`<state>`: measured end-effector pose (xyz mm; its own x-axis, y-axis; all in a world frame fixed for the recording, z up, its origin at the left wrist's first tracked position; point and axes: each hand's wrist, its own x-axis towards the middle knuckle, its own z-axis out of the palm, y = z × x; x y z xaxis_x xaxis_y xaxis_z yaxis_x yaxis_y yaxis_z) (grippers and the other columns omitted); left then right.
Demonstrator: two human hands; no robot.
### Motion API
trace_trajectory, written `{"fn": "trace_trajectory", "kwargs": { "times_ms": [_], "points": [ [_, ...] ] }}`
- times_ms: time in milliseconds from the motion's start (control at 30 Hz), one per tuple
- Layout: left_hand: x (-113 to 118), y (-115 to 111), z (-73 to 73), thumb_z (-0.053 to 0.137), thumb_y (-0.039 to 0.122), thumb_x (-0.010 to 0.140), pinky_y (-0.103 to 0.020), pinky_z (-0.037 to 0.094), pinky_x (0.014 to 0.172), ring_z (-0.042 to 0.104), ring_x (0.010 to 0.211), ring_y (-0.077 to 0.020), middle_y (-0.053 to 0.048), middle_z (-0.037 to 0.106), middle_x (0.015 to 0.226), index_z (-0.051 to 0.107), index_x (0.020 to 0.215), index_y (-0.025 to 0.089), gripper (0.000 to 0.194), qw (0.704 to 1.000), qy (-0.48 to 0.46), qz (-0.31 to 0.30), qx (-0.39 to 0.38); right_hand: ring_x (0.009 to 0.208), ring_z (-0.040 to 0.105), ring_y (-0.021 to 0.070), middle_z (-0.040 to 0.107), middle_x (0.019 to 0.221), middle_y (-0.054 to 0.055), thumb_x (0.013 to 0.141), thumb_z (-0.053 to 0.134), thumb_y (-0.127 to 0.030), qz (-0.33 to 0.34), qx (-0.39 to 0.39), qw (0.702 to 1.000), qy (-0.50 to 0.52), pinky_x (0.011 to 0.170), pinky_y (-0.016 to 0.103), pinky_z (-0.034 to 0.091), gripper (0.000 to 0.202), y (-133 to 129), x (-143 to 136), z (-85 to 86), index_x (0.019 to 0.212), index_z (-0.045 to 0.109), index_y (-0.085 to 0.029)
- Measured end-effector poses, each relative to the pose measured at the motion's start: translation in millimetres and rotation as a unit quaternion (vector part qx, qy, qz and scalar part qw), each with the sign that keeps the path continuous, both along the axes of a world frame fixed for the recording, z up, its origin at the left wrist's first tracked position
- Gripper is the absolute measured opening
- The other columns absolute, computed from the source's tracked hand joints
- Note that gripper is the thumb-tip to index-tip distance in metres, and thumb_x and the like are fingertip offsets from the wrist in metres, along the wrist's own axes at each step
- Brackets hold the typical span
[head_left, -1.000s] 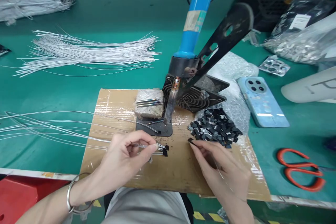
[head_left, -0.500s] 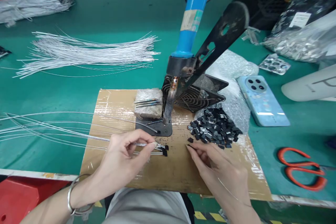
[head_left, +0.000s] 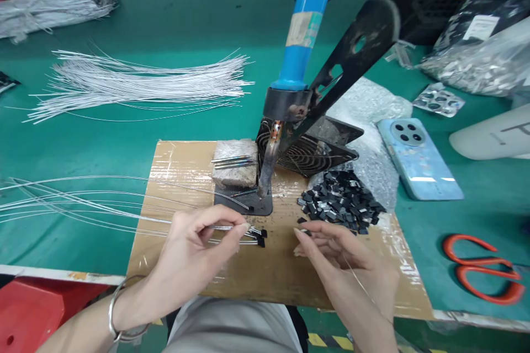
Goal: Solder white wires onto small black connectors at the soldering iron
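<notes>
My left hand (head_left: 211, 248) pinches several thin white wires (head_left: 161, 221) between thumb and forefinger, over the cardboard. Small black pieces (head_left: 260, 237) sit on the wires' ends just past my fingertips. My right hand (head_left: 343, 259) is closed, with a small black piece (head_left: 306, 231) between thumb and forefinger. A thin strand, perhaps solder wire, runs across that hand. Beyond it lies a heap of black pieces (head_left: 339, 201). A blue-handled soldering iron (head_left: 304, 27) points down in its black stand (head_left: 356, 49), its tip near the dark plate (head_left: 265, 208). One wire end lies on that plate.
A cardboard sheet (head_left: 281, 281) covers the near part of the green table. A bundle of white wires (head_left: 153, 83) lies behind. A worn block (head_left: 234, 176) and a small fan (head_left: 310, 154) stand by the iron. At right are a phone (head_left: 422, 160) and orange-handled scissors (head_left: 488, 270).
My right hand has lifted slightly from beside the heap, and its fingers have turned so that a black piece shows in them. My left hand has barely moved.
</notes>
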<state>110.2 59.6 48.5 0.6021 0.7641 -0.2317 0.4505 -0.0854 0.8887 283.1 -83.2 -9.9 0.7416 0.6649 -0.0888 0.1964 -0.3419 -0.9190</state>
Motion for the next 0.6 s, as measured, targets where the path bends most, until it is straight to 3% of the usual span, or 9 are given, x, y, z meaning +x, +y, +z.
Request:
{"fn": "trace_trajectory", "kwargs": {
  "times_ms": [267, 400, 500, 600],
  "points": [
    [1.8, 0.0, 1.3, 0.066, 0.021, 0.091, -0.022, 0.035, 0.052, 0.049, 0.059, -0.0107, 0.001, 0.069, 0.069, 0.074, 0.083, 0.018, 0.012, 1.0, 0.002, 0.0, 0.005, 0.054, 0.064, 0.0136, 0.068, 0.068, 0.0, 0.087, 0.075, -0.027, 0.003, 0.086, 0.993, 0.079, 0.052, 0.023, 0.059, 0.011, 14.5, -15.3, 13.6, 0.097, 0.08, -0.024],
    [1.4, 0.0, 1.0, 0.065, 0.021, 0.091, -0.022, 0.027, 0.047, 0.036, 0.053, -0.0088, 0.003, 0.066, 0.067, 0.073, 0.082, 0.019, 0.012, 1.0, -0.001, -0.01, 0.012, 0.056, 0.065, 0.0145, 0.068, 0.068, 0.001, 0.089, 0.072, -0.024, 0.049, 0.111, 0.988, 0.095, 0.051, 0.024, 0.057, 0.011, 18.1, -15.7, 15.3, 0.098, 0.08, -0.024],
    [0.7, -0.4, -0.1, 0.064, 0.021, 0.092, -0.022, 0.024, 0.046, 0.034, 0.053, -0.0089, 0.003, 0.066, 0.067, 0.072, 0.082, 0.019, 0.012, 1.0, -0.003, -0.008, 0.005, 0.056, 0.065, 0.0132, 0.068, 0.067, 0.0, 0.091, 0.07, -0.022, 0.078, 0.115, 0.986, 0.094, 0.052, 0.022, 0.056, 0.013, 21.3, -17.7, 17.0, 0.097, 0.08, -0.026],
    [0.7, -0.6, -1.2, 0.065, 0.022, 0.092, -0.023, 0.025, 0.047, 0.034, 0.053, -0.0091, 0.003, 0.065, 0.067, 0.072, 0.083, 0.019, 0.012, 1.0, -0.002, -0.007, -0.006, 0.054, 0.063, 0.0118, 0.068, 0.064, -0.001, 0.09, 0.072, -0.024, 0.051, 0.109, 0.983, 0.14, 0.052, 0.021, 0.055, 0.01, 25.2, -24.2, 21.4, 0.095, 0.08, -0.026]
  ]
}}
